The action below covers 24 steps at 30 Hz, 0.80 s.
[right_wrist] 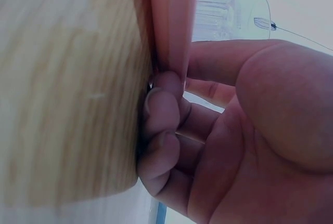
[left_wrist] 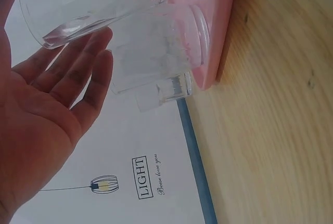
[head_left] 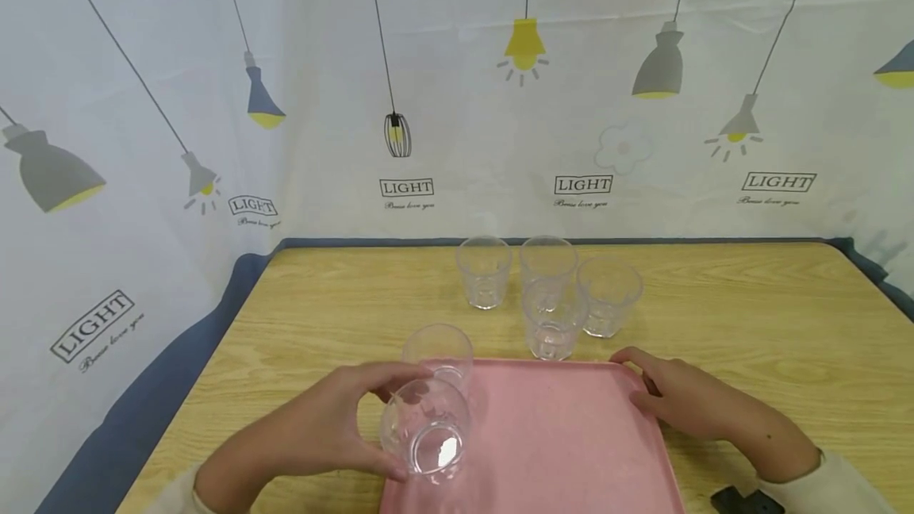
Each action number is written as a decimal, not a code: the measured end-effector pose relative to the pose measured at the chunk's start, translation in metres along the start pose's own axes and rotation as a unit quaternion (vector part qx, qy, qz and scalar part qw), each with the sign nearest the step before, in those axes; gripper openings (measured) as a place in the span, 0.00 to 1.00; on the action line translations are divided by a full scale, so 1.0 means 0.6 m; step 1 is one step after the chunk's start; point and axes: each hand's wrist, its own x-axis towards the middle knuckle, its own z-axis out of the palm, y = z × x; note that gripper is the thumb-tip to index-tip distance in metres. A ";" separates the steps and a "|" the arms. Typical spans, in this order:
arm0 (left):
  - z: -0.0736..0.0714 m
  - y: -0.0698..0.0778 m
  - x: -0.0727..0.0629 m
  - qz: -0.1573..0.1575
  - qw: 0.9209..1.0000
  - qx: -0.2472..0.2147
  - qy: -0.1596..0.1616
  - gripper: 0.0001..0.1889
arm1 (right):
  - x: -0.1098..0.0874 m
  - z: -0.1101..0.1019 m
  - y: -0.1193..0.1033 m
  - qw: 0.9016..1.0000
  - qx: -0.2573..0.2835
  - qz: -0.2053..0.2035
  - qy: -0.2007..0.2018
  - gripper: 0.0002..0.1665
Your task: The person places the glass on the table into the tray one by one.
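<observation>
My left hand [head_left: 314,423] holds a clear plastic cup [head_left: 435,411] between thumb and fingers, over the left side of a pink tray [head_left: 571,435]. Just behind it, a second clear cup [head_left: 439,339] stands at the tray's far left corner. In the left wrist view the held cup [left_wrist: 99,5] lies against the spread fingers [left_wrist: 93,86]; the thumb tip is out of sight there. At the tray's far right corner my right hand [head_left: 693,399] grips the rim. Its curled fingers [right_wrist: 161,112] sit at the tray's underside edge, close to the wood.
Several more clear cups stand behind the tray, among them one [head_left: 484,272] at the left and one [head_left: 608,296] at the right. The wooden table [head_left: 343,292] ends at a printed cloth [head_left: 471,125]. A black object [head_left: 746,500] is near the right sleeve.
</observation>
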 end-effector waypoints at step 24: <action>0.029 -0.012 -0.005 -0.016 1.000 -0.004 -0.011 0.43 | 0.003 0.003 0.001 1.000 -0.005 0.001 0.006 0.25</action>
